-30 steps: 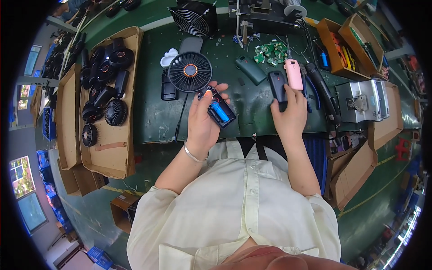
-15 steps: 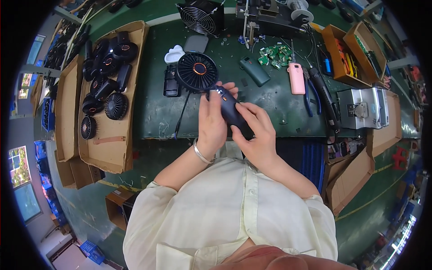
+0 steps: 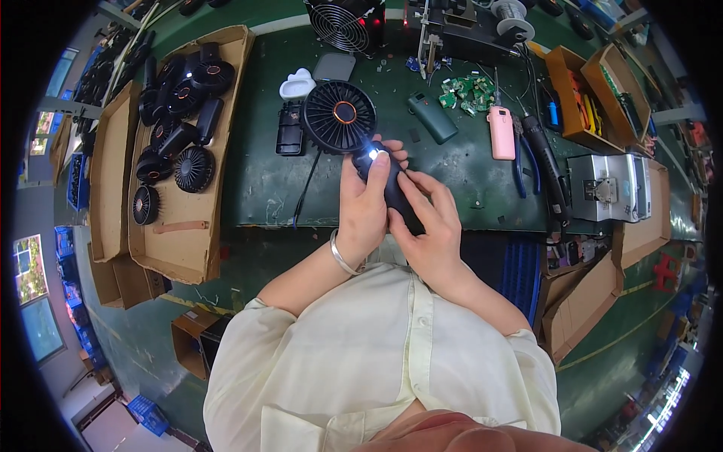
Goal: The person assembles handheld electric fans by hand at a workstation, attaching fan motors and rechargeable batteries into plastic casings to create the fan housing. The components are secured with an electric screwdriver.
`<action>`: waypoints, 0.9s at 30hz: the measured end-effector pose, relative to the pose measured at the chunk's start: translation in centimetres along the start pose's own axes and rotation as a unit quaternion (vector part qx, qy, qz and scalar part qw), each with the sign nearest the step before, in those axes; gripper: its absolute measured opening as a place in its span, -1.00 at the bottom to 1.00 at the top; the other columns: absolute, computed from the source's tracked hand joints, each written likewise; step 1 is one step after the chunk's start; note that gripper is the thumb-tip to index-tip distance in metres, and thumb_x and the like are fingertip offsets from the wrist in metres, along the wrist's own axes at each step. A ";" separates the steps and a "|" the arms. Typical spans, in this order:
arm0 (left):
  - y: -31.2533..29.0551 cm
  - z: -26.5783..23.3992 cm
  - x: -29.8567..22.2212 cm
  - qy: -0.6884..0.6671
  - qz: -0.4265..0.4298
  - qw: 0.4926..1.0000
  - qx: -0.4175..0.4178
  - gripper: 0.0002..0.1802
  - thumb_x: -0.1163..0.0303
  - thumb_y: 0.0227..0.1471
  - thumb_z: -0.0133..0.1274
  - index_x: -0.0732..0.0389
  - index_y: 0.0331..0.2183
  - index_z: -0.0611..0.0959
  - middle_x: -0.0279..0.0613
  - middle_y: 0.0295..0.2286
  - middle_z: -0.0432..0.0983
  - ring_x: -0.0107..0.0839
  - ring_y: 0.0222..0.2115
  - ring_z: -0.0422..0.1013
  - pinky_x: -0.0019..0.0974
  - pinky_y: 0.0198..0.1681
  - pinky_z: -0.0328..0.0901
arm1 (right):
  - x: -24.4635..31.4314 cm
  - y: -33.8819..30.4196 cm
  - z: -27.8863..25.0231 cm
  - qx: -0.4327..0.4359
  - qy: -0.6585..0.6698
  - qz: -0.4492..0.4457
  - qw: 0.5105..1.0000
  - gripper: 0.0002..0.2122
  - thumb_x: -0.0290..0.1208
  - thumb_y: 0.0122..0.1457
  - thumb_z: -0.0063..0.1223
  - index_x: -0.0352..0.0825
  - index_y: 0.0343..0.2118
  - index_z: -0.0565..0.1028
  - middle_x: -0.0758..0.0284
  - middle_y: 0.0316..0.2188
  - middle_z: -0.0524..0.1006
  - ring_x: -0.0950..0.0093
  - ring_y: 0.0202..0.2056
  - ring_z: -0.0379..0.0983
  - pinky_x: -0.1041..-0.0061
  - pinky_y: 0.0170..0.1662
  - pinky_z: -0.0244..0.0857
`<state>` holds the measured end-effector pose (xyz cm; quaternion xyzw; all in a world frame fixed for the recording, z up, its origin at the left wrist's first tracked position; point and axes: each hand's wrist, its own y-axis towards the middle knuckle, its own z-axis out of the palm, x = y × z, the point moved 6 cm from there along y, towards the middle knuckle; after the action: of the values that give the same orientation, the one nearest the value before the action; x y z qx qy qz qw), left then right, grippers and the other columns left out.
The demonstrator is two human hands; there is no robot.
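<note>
A dark handheld fan [image 3: 340, 118] with a copper-coloured ring at its hub is held over the near part of the bench. My left hand [image 3: 361, 207] is closed round the upper handle, its thumb pressed on the front where the button showed before. A bright white light shines just above that thumb, near the neck. Lower down, my right hand [image 3: 431, 222] grips the handle's end between thumb and fingers. Beneath and left of the fan head lies a black open plastic casing [image 3: 290, 129], with a white cloud-shaped piece [image 3: 297, 84] behind it.
Left, a cardboard tray [image 3: 197, 226] holds several handheld fans. Rightward lie a green casing [image 3: 433, 118], green circuit boards [image 3: 468, 93], a pink device [image 3: 501, 133], blue-handled pliers [image 3: 532, 162], a black electric screwdriver [image 3: 547, 162] and a metal machine [image 3: 608, 184]. A box fan [image 3: 339, 29] stands behind.
The white light near the fan's neck has come on. My left thumb has moved onto the handle's button area. Red lights now show at the box fan behind.
</note>
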<state>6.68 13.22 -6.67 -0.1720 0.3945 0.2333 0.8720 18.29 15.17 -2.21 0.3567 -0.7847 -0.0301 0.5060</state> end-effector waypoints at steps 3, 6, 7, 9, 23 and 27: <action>0.0 0.0 -0.2 0.048 0.013 0.999 0.004 -0.61 0.40 0.21 -0.10 0.29 0.02 0.25 -0.07 -0.15 0.40 -0.41 -0.18 0.38 -0.31 -0.07 0.33 | 0.8 0.0 0.0 0.058 -0.126 -0.041 0.989 -0.55 -0.51 -0.08 0.21 -0.33 -0.03 0.47 0.20 -0.08 0.42 0.18 -0.04 0.35 0.25 0.08 0.18; -0.1 -0.4 -0.5 0.096 0.018 0.994 0.041 -0.59 0.40 0.21 -0.10 0.32 0.04 0.24 -0.03 -0.18 0.43 -0.38 -0.22 0.42 -0.29 -0.10 0.36 | 0.3 0.3 -1.2 0.158 -0.049 -0.015 0.986 -0.56 -0.46 -0.08 0.23 -0.29 -0.05 0.50 0.22 -0.10 0.43 0.18 0.06 0.29 0.27 0.14 0.14; -0.5 -0.4 -0.6 0.089 0.013 0.995 0.048 -0.59 0.42 0.20 -0.12 0.33 0.04 0.24 0.01 -0.18 0.45 -0.35 -0.23 0.44 -0.25 -0.11 0.37 | -1.0 0.3 -1.8 0.196 0.073 0.019 0.978 -0.57 -0.46 -0.09 0.24 -0.29 -0.06 0.51 0.22 -0.10 0.44 0.20 0.05 0.31 0.28 0.13 0.15; -0.9 0.1 -1.1 0.079 0.013 0.993 0.093 -0.59 0.45 0.20 -0.14 0.33 0.05 0.23 0.06 -0.14 0.43 -0.31 -0.19 0.44 -0.22 -0.07 0.36 | -5.6 -0.7 -4.5 0.095 0.278 0.220 0.930 -0.68 -0.49 0.03 0.17 -0.37 -0.11 0.52 0.25 -0.13 0.49 0.39 -0.08 0.44 0.46 0.01 0.29; -1.3 2.8 -0.3 0.054 -0.047 0.982 0.173 -0.44 0.39 0.12 -0.03 0.34 0.10 0.22 0.09 0.02 0.31 -0.13 0.00 0.36 -0.16 0.10 0.24 | -20.8 -8.2 -20.6 -0.218 0.680 0.391 0.581 -0.52 -0.23 0.34 -0.43 -0.57 0.12 0.18 -0.10 0.10 0.29 0.20 -0.03 0.45 0.29 -0.06 0.46; -1.0 1.8 -0.1 0.046 -0.101 0.974 0.199 -0.52 0.38 0.12 0.06 0.31 0.04 0.34 -0.10 -0.06 0.40 -0.28 -0.01 0.35 -0.23 0.09 0.23 | -18.9 -6.6 -20.7 -0.299 0.611 0.403 0.612 -0.53 -0.29 0.34 -0.41 -0.64 0.13 0.11 -0.12 0.16 0.20 0.17 0.11 0.31 0.26 0.05 0.39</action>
<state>8.23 13.18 -5.31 -0.0447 0.4534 0.0532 0.8886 43.06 27.90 -9.45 -0.2308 -0.3062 0.1689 0.9080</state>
